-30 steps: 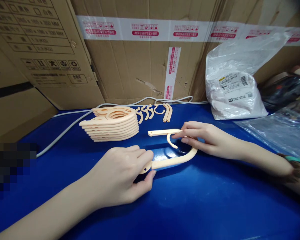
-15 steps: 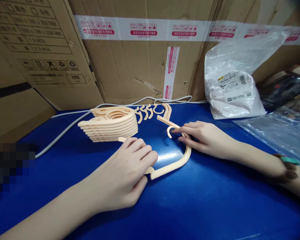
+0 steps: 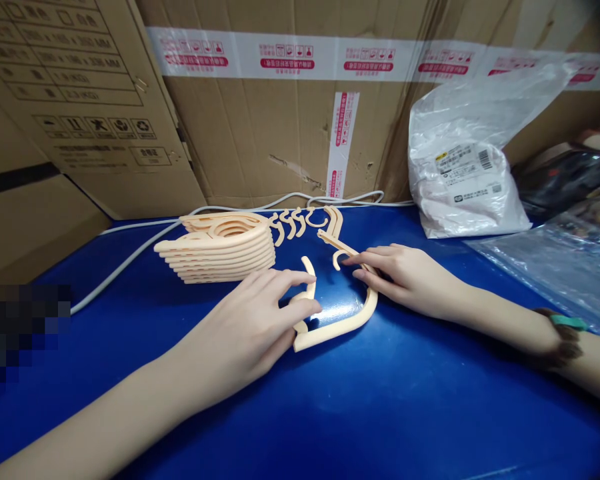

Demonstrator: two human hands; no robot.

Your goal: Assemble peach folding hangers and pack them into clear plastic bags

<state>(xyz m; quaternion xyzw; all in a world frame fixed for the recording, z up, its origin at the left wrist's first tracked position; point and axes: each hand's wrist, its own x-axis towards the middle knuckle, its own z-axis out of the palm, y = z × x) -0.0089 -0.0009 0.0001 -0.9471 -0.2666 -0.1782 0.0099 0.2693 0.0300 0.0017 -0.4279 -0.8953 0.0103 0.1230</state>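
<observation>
Cream plastic hanger parts lie between my hands. My left hand pinches a curved cream hanger piece that stands up between thumb and finger. That piece is close to the near end of a bent hanger frame; whether they are joined I cannot tell. My right hand grips the far side of the frame, thumb and fingers closed around it. At its fingertip is a small curved hook. A neat stack of cream hangers stands left of the frame.
Several loose hooks and bent hanger parts lie behind. A grey cable runs along the back. Cardboard boxes wall off the rear. A white plastic bag and a clear plastic sheet are on the right.
My left hand has turned, so the curved piece now points upward instead of left. The frame's near end has shifted slightly left and away. My right hand keeps its grip.
</observation>
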